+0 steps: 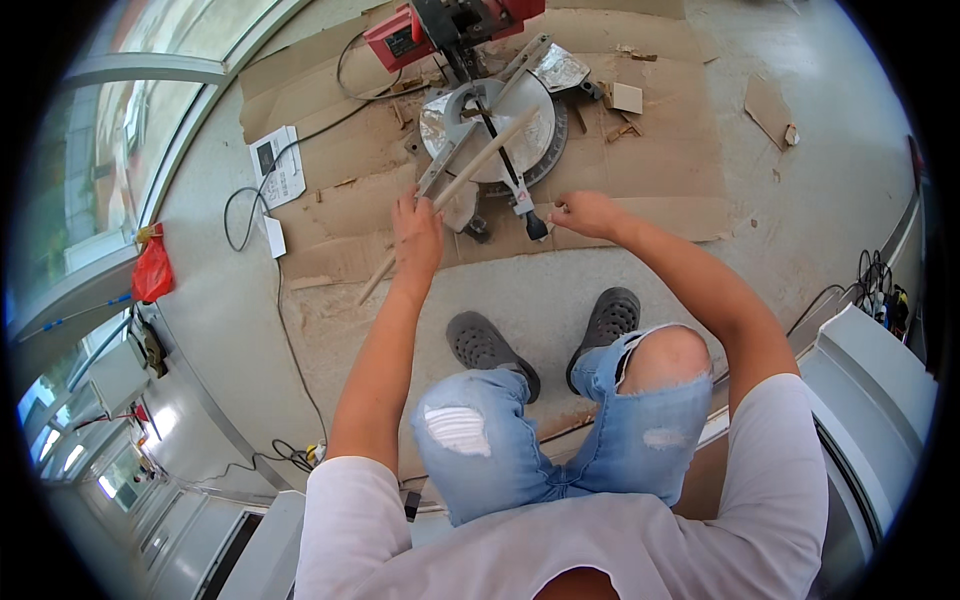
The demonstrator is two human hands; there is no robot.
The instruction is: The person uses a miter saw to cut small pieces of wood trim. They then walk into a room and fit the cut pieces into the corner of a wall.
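Observation:
A miter saw with a red motor housing (395,42) and a round silvery table (535,140) stands in front of me. A long pale wooden strip (492,150) lies slantwise across that table, beside the metal fence (447,166). Its near end sticks out at the lower left, past my left hand (418,235), whose fingers are closed round it. My right hand (592,214) is just right of the saw's black front knob (537,228). Its fingers are pinched together; whatever they hold, if anything, is too small to name.
Brown cardboard (660,180) lies under the saw, with wood offcuts (627,97) scattered on it. A black cable (282,290) runs along the floor at left, near a printed sheet (278,165). A red plastic bag (152,268) hangs by the windows. My grey clogs (485,345) stand before the cardboard.

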